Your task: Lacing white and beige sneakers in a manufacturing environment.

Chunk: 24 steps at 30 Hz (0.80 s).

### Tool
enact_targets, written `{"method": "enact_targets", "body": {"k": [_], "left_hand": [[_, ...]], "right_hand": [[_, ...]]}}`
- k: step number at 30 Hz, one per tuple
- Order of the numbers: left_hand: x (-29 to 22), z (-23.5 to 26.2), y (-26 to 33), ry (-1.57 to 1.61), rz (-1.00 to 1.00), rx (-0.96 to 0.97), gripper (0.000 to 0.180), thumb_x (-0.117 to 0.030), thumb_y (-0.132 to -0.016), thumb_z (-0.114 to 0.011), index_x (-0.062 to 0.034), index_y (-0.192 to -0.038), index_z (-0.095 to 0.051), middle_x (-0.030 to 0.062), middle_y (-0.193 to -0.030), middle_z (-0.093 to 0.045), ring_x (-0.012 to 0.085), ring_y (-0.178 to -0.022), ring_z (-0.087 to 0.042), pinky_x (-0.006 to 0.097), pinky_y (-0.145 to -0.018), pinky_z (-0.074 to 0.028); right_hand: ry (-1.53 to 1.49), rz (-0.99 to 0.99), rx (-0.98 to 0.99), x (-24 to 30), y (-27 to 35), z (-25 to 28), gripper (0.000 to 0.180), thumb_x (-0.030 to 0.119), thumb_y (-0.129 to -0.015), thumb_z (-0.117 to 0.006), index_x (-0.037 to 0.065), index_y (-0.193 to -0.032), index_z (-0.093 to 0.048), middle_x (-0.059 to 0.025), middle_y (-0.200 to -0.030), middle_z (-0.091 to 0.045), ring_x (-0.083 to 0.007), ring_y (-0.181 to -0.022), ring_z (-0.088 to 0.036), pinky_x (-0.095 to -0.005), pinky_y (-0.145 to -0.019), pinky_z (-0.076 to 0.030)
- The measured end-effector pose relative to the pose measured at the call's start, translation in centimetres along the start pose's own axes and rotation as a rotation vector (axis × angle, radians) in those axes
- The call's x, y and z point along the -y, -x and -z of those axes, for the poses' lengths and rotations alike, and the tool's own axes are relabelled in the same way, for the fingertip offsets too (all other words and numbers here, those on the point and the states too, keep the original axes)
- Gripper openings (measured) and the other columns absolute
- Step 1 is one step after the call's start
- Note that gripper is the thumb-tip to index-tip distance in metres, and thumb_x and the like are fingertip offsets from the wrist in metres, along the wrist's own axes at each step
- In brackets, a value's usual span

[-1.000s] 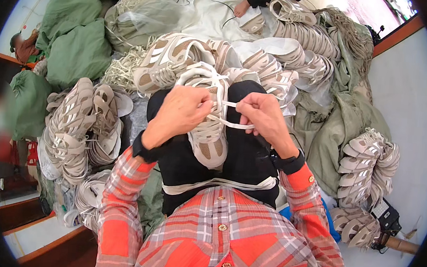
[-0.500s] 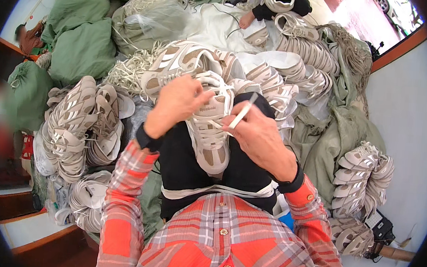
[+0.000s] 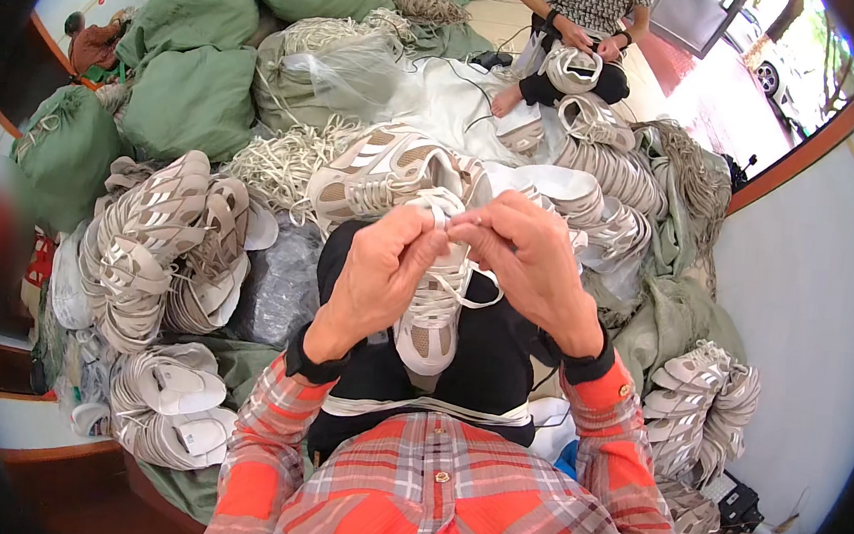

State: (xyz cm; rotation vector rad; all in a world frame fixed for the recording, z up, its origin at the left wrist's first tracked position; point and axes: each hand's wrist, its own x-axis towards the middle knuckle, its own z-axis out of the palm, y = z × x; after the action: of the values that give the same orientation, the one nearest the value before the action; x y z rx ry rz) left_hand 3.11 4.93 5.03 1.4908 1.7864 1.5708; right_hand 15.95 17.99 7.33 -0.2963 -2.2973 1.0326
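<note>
A beige and white sneaker upper lies on my lap between my thighs, its toe toward me. Both hands are raised over its collar end, fingertips almost meeting. My left hand is closed, pinching a white shoelace between thumb and fingers. My right hand is closed as well, thumb and forefinger pinched on the lace close to the left fingertips. A loose loop of lace hangs below my right hand, beside the threaded eyelets. Much of the upper's collar end is hidden behind my hands.
Stacks of similar uppers stand at the left, the right and ahead. Beyond my lap lies a heap of pale laces. Green sacks fill the back left. Another person sits ahead, holding an upper.
My hands have come together over the upper, both now pinching the lace. The white stick-like tool with a grey tip in my right hand is out of sight. My view has tilted upward.
</note>
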Motion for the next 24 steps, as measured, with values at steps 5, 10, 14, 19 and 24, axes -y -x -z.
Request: {"method": "enact_targets", "body": {"k": [5, 10, 14, 19, 24], "left_hand": [[-1.3, -0.4, 1.9, -0.284, -0.279, -0.002, 0.004, -0.002, -0.085, -0.061, 0.001, -0.085, -0.06, 0.0093, -0.074, -0.058, 0.0224, -0.065, -0.053, 0.031, -0.058, -0.043], [-1.4, -0.1, 4.1, -0.066, -0.286, 0.092, 0.017, -0.004, -0.076, -0.07, 0.001, -0.091, -0.062, 0.0103, -0.081, -0.059, 0.0283, -0.071, -0.057, 0.034, -0.061, -0.047], [1.8, 3.1, 3.8, 0.279, -0.016, 0.292, 0.023, -0.004, -0.078, -0.067, 0.0021, -0.1, -0.065, 0.0089, -0.091, -0.065, 0.0168, -0.077, -0.061, 0.026, -0.07, -0.049], [13.0, 3.3, -2.1, -0.417, 0.268, 0.128, 0.035, -0.026, -0.09, -0.058, 0.0047, -0.106, -0.062, 0.0119, -0.09, -0.066, 0.0179, -0.08, -0.061, 0.031, -0.074, -0.049], [16.2, 2.4, -5.2, -0.297, 0.403, 0.535, 0.04, -0.03, -0.085, -0.059, 0.0047, -0.107, -0.061, 0.0144, -0.092, -0.066, 0.0231, -0.081, -0.06, 0.035, -0.075, -0.047]], "right_hand": [[0.069, 0.222, -0.054, 2.1, 1.8, -0.1, 0.01, 0.001, -0.079, -0.064, 0.004, -0.088, -0.066, -0.0109, -0.077, -0.055, -0.0274, -0.064, -0.057, -0.0338, -0.055, -0.047], [0.101, 0.38, 0.14, 4.7, 3.9, 0.5, 0.036, 0.002, -0.074, -0.068, 0.003, -0.11, -0.064, -0.008, -0.079, -0.056, -0.0193, -0.064, -0.058, -0.0291, -0.053, -0.048], [-0.511, -0.138, 0.682, 1.1, 0.5, 4.5, 0.033, 0.005, -0.082, -0.067, 0.001, -0.114, -0.062, -0.0061, -0.076, -0.062, -0.0116, -0.065, -0.06, -0.0259, -0.056, -0.049], [0.075, -0.2, 0.434, -16.9, -3.1, -1.4, 0.038, 0.033, -0.093, -0.056, -0.004, -0.102, -0.06, -0.0033, -0.078, -0.059, -0.0117, -0.074, -0.055, -0.0274, -0.066, -0.045], [-0.087, -0.371, 0.769, -17.8, -4.6, -3.9, 0.045, 0.041, -0.092, -0.057, -0.004, -0.097, -0.061, -0.0058, -0.077, -0.059, -0.0154, -0.071, -0.05, -0.033, -0.066, -0.043]]}}
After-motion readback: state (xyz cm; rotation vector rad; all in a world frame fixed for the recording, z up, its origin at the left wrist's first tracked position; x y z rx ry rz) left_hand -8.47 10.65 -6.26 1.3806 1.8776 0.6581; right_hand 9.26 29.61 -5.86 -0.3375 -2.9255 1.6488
